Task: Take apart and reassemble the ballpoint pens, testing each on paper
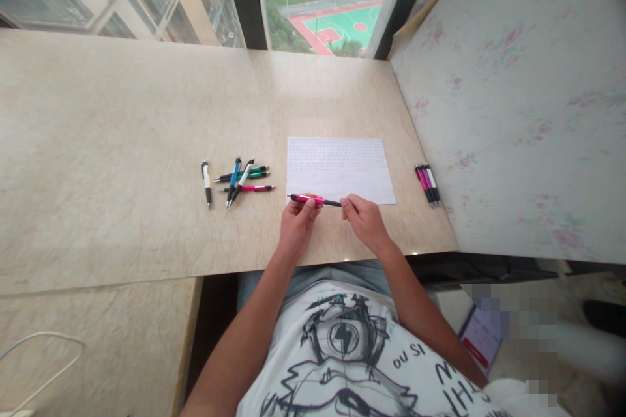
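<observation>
A pink and black pen (330,202) lies level between my two hands, over the near edge of a sheet of paper (337,166) with rows of faint writing. My left hand (298,218) is closed on its pink barrel, thumb on top. The fingers of my right hand (364,218) pinch its black end. On the left lies a loose pile of pens: a blue pen (234,179) and a white pen (243,177) cross over green pens (259,172) and a pink pen (252,189). A separate white pen (207,186) lies beside the pile.
Several pens (427,184) lie side by side at the right, near the flowered wall (513,111). The marble-look counter (122,124) runs back to the window (337,0). A white cable (73,339) lies on the lower surface at the left.
</observation>
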Tool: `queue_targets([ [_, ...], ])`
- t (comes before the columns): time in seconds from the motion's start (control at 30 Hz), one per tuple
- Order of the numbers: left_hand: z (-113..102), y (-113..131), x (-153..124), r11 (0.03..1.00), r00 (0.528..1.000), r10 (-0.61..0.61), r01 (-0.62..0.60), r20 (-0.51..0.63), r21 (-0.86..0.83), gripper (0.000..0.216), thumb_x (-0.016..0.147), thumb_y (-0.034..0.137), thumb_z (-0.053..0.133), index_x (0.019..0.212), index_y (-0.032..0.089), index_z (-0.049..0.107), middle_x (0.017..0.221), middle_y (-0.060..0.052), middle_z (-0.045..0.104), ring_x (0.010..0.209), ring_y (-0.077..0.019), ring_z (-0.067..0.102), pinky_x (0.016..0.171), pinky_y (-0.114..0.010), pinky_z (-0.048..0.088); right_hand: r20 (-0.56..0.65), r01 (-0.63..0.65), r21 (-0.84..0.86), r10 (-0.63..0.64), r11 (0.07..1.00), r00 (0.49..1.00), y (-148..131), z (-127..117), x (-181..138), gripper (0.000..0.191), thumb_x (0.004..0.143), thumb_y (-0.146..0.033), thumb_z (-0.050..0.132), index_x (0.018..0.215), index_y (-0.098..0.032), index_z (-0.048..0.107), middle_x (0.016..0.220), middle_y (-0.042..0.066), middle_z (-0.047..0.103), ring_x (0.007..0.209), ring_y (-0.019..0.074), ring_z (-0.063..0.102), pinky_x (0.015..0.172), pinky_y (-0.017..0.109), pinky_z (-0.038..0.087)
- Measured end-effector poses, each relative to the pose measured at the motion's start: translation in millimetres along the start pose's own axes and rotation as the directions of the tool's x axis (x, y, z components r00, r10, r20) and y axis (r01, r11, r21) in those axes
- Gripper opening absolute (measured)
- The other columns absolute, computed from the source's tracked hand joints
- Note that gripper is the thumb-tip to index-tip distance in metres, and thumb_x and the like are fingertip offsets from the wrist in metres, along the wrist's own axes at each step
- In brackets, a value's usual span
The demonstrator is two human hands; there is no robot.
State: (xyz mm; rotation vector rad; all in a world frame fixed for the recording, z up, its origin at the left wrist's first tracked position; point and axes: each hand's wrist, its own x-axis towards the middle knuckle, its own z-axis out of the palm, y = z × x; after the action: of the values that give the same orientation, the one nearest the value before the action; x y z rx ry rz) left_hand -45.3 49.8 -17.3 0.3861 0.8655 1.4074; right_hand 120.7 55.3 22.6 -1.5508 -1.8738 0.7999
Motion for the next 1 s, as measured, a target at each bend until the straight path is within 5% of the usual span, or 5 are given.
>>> queue_targets([
  [0.27, 4.6, -2.7, -9.3, 0.921, 0.985, 0.132, -0.162, 0.108, 0.355, 0.017, 0.071, 0.027, 0.082, 0.081, 0.017, 0.073, 0.083, -0.004, 0.073, 0.078, -0.0157, 0.065, 0.078, -0.028, 0.05, 0.12, 0.238, -0.212, -0.216, 0.948, 0.969, -14.8, -3.9, -1.2, 0.021, 0.094, -0.031, 0.057, 0.111, -0.023, 0.067, 0.103, 0.011, 0.069, 0.1, 0.0265, 0.061, 0.09, 0.04, 0.048],
  [0.47, 5.5, 2.1, -11.3, 0.869, 0.962, 0.168, -0.247, 0.213, 0.428, 0.02, 0.078, 0.032, 0.076, 0.094, 0.02, 0.07, 0.089, -0.006, 0.072, 0.081, -0.0186, 0.067, 0.078, -0.031, 0.051, 0.073, 0.06, 0.175, -0.074, 0.983, 0.995, -4.8, 2.6, -1.0, 0.026, 0.089, -0.03, 0.063, 0.114, -0.025, 0.065, 0.097, 0.006, 0.07, 0.086, 0.02, 0.067, 0.077, 0.034, 0.056],
  [0.57, 1.1, 11.8, -6.4, 0.646, 0.906, 0.26, -0.42, 0.334, 0.637, 0.02, 0.086, 0.031, 0.067, 0.103, 0.022, 0.07, 0.102, -0.009, 0.071, 0.091, -0.0212, 0.066, 0.086, -0.035, 0.05, 0.014, -0.051, 0.513, 0.052, 0.857, 0.999, 8.5, 1.8, 0.4, 0.061, 0.084, -0.034, 0.068, 0.141, -0.031, 0.044, 0.099, 0.003, 0.068, 0.083, 0.0188, 0.069, 0.074, 0.035, 0.06],
  [0.77, -6.6, 18.4, 1.5, -0.178, 0.797, 0.095, -0.576, 0.597, 0.798, 0.029, 0.09, 0.023, 0.058, 0.118, 0.024, 0.064, 0.135, -0.01, 0.06, 0.126, -0.0298, 0.05, 0.104, -0.049, 0.039, -0.059, -0.051, 0.767, 0.151, 0.639, 0.987, 25.7, -6.1, 5.2, 0.09, 0.077, -0.032, 0.076, 0.149, -0.04, 0.023, 0.096, -0.002, 0.065, 0.076, 0.0165, 0.071, 0.074, 0.038, 0.063],
  [1.0, -7.1, 12.8, -8.0, -0.326, 0.8, 0.024, -0.561, 0.6, 0.761, 0.03, 0.093, 0.022, 0.051, 0.12, 0.026, 0.064, 0.139, -0.007, 0.059, 0.126, -0.0285, 0.05, 0.099, -0.046, 0.042, -0.222, 0.021, 0.794, 0.257, 0.607, 0.941, 32.4, -7.3, 7.1, 0.078, 0.078, -0.031, 0.074, 0.141, -0.041, 0.029, 0.097, -0.003, 0.066, 0.077, 0.0164, 0.072, 0.076, 0.039, 0.062],
])
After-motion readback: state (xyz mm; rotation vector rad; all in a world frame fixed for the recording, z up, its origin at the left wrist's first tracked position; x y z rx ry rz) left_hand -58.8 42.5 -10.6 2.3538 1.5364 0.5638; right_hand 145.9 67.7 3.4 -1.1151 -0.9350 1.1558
